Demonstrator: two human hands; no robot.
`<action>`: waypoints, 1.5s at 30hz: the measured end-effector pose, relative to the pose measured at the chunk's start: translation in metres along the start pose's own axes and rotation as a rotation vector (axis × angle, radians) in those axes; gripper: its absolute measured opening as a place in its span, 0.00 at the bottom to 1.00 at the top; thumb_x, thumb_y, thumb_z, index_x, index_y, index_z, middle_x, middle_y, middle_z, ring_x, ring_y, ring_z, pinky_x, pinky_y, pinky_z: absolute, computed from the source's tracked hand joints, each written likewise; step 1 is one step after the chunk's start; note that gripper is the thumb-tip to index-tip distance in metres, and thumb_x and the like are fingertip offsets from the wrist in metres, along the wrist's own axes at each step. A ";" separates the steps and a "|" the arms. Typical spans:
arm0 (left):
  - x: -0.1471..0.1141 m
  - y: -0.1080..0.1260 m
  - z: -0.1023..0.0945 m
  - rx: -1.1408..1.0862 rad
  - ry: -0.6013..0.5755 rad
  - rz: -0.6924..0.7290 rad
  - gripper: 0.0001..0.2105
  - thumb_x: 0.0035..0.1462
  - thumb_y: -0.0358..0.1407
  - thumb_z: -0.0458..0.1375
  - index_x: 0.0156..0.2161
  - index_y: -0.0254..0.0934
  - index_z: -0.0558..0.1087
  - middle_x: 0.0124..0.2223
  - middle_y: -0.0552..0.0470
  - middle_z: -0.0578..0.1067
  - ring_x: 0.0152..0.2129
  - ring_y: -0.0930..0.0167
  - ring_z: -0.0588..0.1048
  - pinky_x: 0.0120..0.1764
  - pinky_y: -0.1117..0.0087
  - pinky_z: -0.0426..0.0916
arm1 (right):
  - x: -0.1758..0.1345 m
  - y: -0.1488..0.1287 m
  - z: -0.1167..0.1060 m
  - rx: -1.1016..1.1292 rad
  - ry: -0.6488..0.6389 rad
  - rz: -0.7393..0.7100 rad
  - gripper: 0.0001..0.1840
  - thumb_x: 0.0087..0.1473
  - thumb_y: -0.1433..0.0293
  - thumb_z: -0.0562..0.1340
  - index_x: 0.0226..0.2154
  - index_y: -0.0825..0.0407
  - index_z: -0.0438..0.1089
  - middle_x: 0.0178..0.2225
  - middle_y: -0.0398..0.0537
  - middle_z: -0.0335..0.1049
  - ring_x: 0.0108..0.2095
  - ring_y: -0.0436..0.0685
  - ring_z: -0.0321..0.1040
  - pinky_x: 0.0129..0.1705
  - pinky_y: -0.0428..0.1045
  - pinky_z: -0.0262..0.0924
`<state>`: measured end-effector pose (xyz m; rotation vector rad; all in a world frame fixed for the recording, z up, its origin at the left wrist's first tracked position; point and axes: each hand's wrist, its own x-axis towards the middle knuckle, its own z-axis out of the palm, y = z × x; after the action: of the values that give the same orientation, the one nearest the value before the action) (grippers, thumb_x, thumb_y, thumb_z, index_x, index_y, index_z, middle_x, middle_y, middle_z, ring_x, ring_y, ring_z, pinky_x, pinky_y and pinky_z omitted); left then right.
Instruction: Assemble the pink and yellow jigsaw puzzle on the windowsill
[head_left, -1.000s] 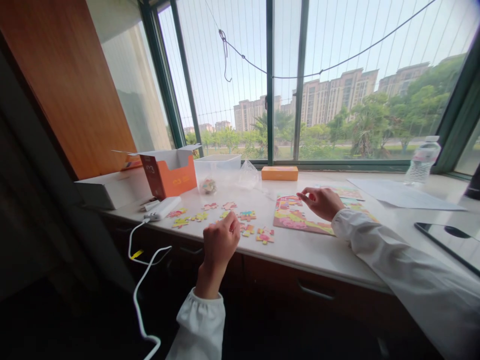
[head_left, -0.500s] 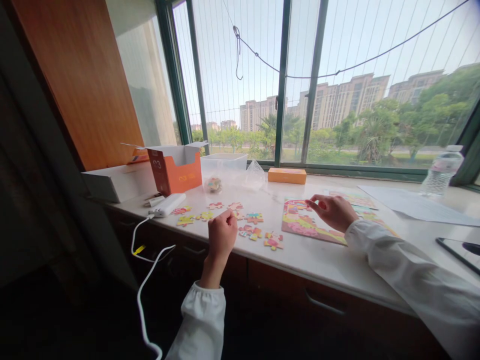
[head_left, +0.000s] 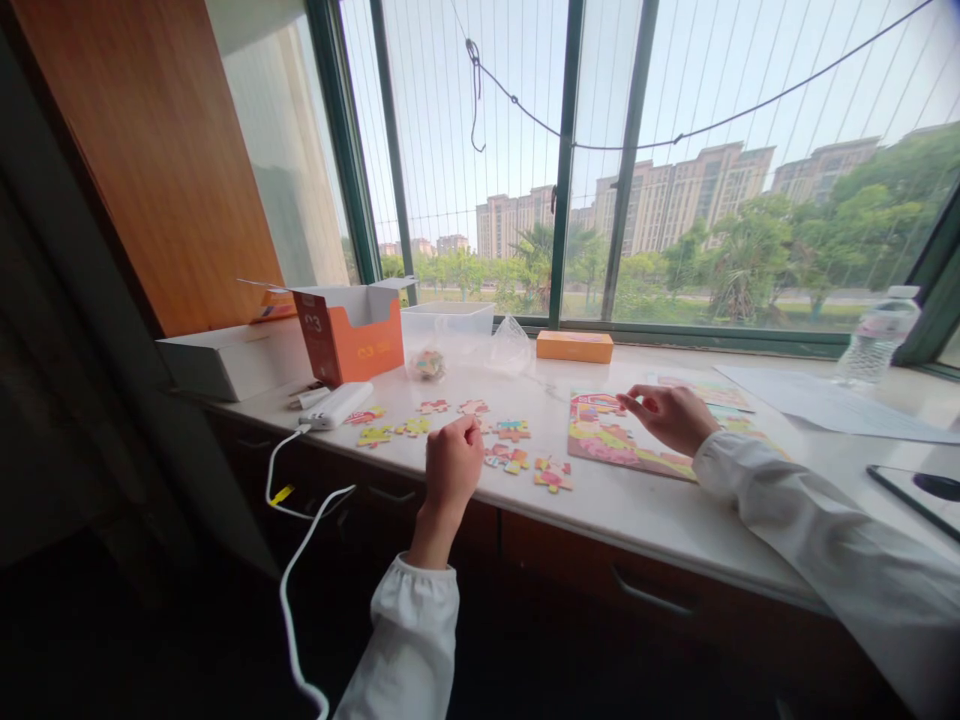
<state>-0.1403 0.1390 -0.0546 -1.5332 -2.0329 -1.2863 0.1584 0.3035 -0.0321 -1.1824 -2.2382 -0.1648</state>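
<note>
My left hand (head_left: 454,458) is closed in a loose fist at the front edge of the counter, beside loose jigsaw pieces. The inside of its fingers is hidden. Around it lie a yellow-green piece (head_left: 375,436), a pink piece (head_left: 474,408) and a pink-yellow piece (head_left: 553,476), with several others. Above the right part of a partly filled jigsaw board (head_left: 592,447) is my right hand (head_left: 670,418), thumb and forefinger pinched together. Whether a small piece sits between those fingertips I cannot make out. The board shows a pink and yellow picture with pale gaps.
Behind the pieces stand an orange open box (head_left: 367,340), a clear plastic bin (head_left: 450,318) and a bag of pieces (head_left: 427,366). A white power strip (head_left: 337,408) lies left. An orange carton (head_left: 574,347), paper sheets (head_left: 832,400), a bottle (head_left: 877,340) and a dark-edged device (head_left: 919,492) are farther right.
The whole view has shifted slightly. Both hands keep nearly the same pose and place, and the pieces and board have not visibly moved on the counter.
</note>
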 end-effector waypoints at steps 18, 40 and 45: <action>0.003 -0.003 0.002 0.032 0.058 0.031 0.13 0.50 0.26 0.51 0.20 0.38 0.51 0.18 0.61 0.48 0.19 0.75 0.48 0.28 0.71 0.49 | 0.003 0.000 -0.005 0.015 -0.053 0.079 0.24 0.60 0.50 0.52 0.32 0.46 0.78 0.23 0.44 0.72 0.25 0.53 0.64 0.28 0.47 0.47; 0.003 -0.004 0.002 0.069 0.069 0.063 0.13 0.50 0.26 0.50 0.21 0.38 0.51 0.18 0.60 0.49 0.20 0.74 0.47 0.27 0.70 0.47 | 0.003 0.001 -0.002 0.021 -0.079 0.081 0.25 0.60 0.50 0.52 0.32 0.45 0.78 0.23 0.43 0.71 0.24 0.52 0.63 0.29 0.47 0.47; 0.002 -0.005 0.003 0.071 0.069 0.060 0.13 0.50 0.25 0.50 0.21 0.37 0.52 0.18 0.60 0.49 0.20 0.75 0.47 0.27 0.71 0.47 | 0.003 0.000 -0.001 0.023 -0.093 0.071 0.25 0.61 0.50 0.51 0.32 0.45 0.78 0.24 0.43 0.71 0.25 0.52 0.63 0.29 0.47 0.47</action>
<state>-0.1446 0.1426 -0.0570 -1.4862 -1.9539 -1.2147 0.1581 0.3053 -0.0298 -1.2785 -2.2678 -0.0573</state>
